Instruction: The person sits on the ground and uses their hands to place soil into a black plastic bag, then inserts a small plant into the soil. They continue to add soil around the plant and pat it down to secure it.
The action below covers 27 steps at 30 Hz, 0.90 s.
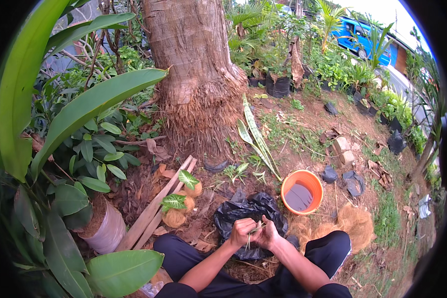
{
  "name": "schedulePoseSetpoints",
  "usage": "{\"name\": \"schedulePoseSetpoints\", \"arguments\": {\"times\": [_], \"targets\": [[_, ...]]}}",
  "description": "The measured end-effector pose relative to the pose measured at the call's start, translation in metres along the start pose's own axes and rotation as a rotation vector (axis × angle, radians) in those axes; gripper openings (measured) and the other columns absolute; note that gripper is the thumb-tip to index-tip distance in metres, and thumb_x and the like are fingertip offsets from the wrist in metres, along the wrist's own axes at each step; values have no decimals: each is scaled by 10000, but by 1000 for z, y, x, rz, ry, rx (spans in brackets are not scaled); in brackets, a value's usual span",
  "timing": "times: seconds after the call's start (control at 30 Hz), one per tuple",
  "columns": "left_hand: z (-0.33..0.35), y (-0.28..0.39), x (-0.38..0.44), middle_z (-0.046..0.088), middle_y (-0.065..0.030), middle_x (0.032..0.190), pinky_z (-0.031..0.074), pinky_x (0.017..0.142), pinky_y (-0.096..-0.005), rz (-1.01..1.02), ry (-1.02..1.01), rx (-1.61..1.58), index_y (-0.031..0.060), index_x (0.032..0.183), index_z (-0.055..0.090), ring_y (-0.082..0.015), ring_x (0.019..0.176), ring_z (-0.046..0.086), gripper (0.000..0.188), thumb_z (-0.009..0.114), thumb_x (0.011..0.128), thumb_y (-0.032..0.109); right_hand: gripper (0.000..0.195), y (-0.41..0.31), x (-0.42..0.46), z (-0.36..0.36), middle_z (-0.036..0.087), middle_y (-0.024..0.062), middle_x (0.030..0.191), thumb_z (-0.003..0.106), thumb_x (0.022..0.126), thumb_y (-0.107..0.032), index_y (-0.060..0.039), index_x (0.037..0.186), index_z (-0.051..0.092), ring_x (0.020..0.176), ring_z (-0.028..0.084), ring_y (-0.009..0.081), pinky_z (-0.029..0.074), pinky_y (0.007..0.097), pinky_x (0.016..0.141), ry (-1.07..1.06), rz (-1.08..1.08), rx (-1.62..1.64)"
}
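Observation:
My left hand [242, 231] and my right hand [267, 235] meet above a black plastic bag [223, 216] that lies open between my knees. Both sets of fingers close on thin green plant stems [254, 230], whose ends hang below the left hand. The inside of the bag is mostly hidden by my hands. To the right of the bag stands an orange plastic bucket [284, 195] with dark water in it. Loose brown coconut fibre [352, 223] is heaped beside my right knee. Left of the bag sit several fibre-wrapped balls [174, 218], with variegated leaves [174, 201] above them.
Wooden planks [154, 210] lean toward a thick tree trunk [193, 74]. A wrapped plant pot [104, 231] and broad leaves [124, 272] crowd my left side. Cut snake plant leaves [259, 130] lie behind the bucket. Bricks [343, 151] rest farther right.

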<state>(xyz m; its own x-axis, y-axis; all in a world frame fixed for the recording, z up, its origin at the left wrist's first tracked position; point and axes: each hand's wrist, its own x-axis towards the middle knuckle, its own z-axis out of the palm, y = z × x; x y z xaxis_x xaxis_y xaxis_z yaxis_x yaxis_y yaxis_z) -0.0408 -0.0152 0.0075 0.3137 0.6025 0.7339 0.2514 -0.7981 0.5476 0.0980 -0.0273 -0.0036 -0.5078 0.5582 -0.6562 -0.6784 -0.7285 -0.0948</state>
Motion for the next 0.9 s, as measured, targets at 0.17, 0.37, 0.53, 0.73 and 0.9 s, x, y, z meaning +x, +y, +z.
{"name": "schedulePoseSetpoints", "arguments": {"times": [0.17, 0.37, 0.53, 0.73, 0.9], "targets": [[8, -2, 0, 491, -83, 574, 400, 456, -358, 56, -15, 15, 32, 589, 475, -250, 487, 508, 259, 700, 715, 11, 497, 1, 2, -3, 528, -5, 633, 347, 994, -516, -130, 716, 492, 627, 591, 190, 529, 348, 687, 28, -88, -29], [16, -8, -9, 526, -86, 583, 397, 446, -357, 93, -56, 31, 28, 582, 484, -250, 471, 508, 234, 684, 697, -5, 426, 5, 7, -6, 560, 6, 664, 385, 987, -479, -153, 740, 505, 652, 575, 175, 513, 379, 723, 135, -123, -81], [26, -13, -10, 469, -73, 557, 401, 453, -360, 137, -33, 37, 52, 572, 440, -247, 470, 496, 289, 673, 731, -6, 348, 3, 17, -26, 554, -3, 760, 363, 986, -448, -158, 869, 515, 742, 584, 172, 496, 378, 741, 66, -199, -91], [32, -21, -14, 513, -104, 588, 435, 482, -367, -104, -11, -25, 4, 649, 559, -283, 503, 535, 182, 673, 782, 53, 535, -7, 27, -41, 628, 42, 939, 239, 994, -550, -117, 978, 552, 854, 619, 213, 506, 395, 822, 38, -133, -93], [29, -15, 3, 619, -138, 765, 499, 648, -372, -278, 168, -33, -35, 778, 631, -284, 703, 633, 150, 679, 824, 99, 724, 1, 23, -24, 627, 120, 1152, 172, 972, -628, -61, 1254, 523, 1045, 613, 261, 477, 409, 935, -17, -145, 13]]}}
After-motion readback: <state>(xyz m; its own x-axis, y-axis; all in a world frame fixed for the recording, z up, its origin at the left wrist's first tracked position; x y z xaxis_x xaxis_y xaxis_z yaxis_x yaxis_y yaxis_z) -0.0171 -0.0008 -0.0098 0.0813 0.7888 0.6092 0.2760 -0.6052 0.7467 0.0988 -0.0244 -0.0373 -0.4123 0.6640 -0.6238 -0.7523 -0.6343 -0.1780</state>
